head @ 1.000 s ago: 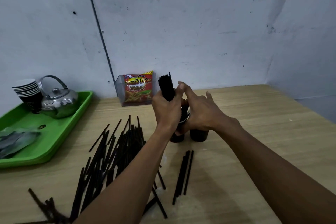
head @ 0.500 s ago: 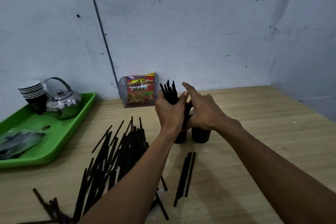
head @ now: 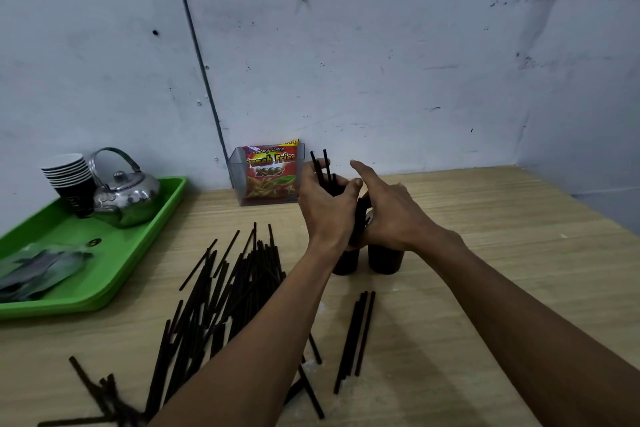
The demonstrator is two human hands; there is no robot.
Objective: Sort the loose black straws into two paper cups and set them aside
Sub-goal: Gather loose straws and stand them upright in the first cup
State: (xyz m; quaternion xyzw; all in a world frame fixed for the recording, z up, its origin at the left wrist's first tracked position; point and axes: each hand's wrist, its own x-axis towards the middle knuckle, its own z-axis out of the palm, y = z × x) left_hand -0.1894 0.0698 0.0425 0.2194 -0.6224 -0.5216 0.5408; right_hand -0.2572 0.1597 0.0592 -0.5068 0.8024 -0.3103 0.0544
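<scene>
Left hand (head: 325, 208) curled round a bundle of black straws (head: 320, 170) over the left paper cup (head: 346, 262), right hand (head: 391, 215) loose-fingered over the right paper cup (head: 385, 259), loose straws (head: 221, 291) piled on worktop (head: 502, 253) left of both.

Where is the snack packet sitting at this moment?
In the head view the snack packet stands in a clear holder against the back wall, just left of the raised hands and right of the green tray.

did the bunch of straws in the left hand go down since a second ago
Yes. The straws in the left hand sank: their tips earlier stood level with the snack bag top, fewer show now.
</scene>
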